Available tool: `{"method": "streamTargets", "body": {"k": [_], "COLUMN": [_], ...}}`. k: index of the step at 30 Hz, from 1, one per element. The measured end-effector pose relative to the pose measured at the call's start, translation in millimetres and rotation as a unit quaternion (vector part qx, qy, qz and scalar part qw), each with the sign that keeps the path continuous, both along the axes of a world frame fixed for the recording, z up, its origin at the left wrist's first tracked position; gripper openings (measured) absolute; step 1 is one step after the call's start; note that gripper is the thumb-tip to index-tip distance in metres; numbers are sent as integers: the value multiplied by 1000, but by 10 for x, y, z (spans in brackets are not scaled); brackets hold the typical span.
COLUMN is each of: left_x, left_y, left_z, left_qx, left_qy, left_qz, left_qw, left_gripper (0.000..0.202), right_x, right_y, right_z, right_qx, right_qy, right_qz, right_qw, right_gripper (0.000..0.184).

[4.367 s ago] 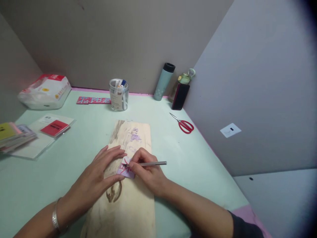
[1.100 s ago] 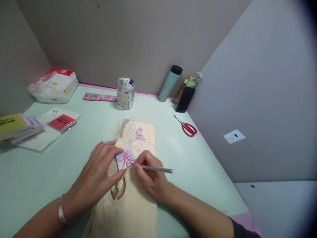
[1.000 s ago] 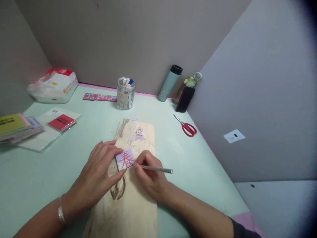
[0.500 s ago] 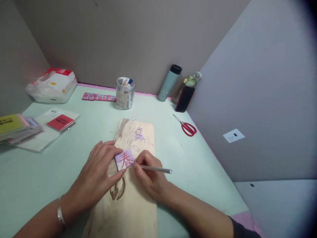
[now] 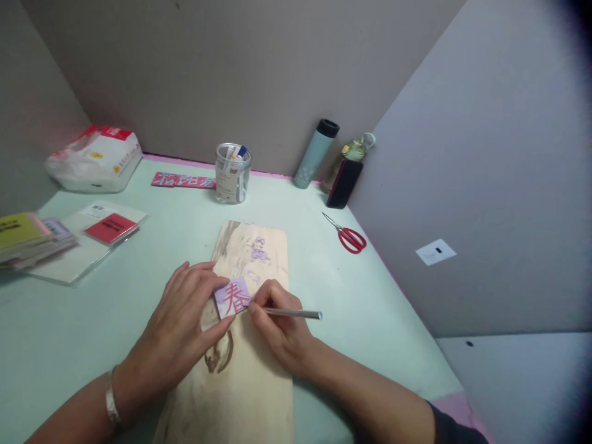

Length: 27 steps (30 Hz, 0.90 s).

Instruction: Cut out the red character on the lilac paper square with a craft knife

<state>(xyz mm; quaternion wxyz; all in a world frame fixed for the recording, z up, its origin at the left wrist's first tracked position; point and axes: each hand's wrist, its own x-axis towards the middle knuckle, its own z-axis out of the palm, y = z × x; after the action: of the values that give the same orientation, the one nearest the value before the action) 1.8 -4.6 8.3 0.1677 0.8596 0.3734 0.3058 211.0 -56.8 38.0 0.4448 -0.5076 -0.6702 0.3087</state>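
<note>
A small square purple rubber block (image 5: pixel 226 300) with a red Chinese character on it rests on a wooden board (image 5: pixel 266 401). My left hand (image 5: pixel 192 308) pinches the block between thumb and fingers along its left side. In my right hand (image 5: pixel 280 324) is what looks like a craft knife (image 5: pixel 298 313) with a slim silver handle, gripped like a pen. Its tip meets the block's right edge, though the fingers partly cover it. Purple scraps or marks (image 5: pixel 259 251) lie on the upper board, and a brown curved stain (image 5: pixel 219 354) shows below the block.
Red-handled scissors (image 5: pixel 351 239) lie to the right. Along the back stand a clear cup of pens (image 5: pixel 232 176), a teal bottle (image 5: pixel 317 154), a greenish bottle (image 5: pixel 355 150) and a phone (image 5: pixel 345 185). Carved red strips (image 5: pixel 182 179), a plastic-wrapped pack (image 5: pixel 99 159) and coloured packets (image 5: pixel 111 228) sit left.
The outer end of the silver handle has risen slightly as my right hand tilts it. My left hand and the block have stayed in place.
</note>
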Motion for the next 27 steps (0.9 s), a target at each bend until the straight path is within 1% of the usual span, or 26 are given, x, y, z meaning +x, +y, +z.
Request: {"method": "streamTargets", "body": {"k": [12,20,27], "left_x": [-10,-20,-4], "left_y": [-4,12,-4], "left_z": [13,-5,19], "left_qx": [19,32,39], "left_qy": [14,16,22], "left_qz": [-8,-17,-14], "left_qw": [1000,999,999], "left_gripper": [31,33,31], "right_x": [8,12,10], "right_y": [12,10,9], "right_z": [-6,29,-17], "right_qx": [-12,-11,-19], "right_qy": [4,6,14], "right_qz": [3,10,1], "right_qw": [1000,1000,1000], "right_gripper": [18,18,18]}}
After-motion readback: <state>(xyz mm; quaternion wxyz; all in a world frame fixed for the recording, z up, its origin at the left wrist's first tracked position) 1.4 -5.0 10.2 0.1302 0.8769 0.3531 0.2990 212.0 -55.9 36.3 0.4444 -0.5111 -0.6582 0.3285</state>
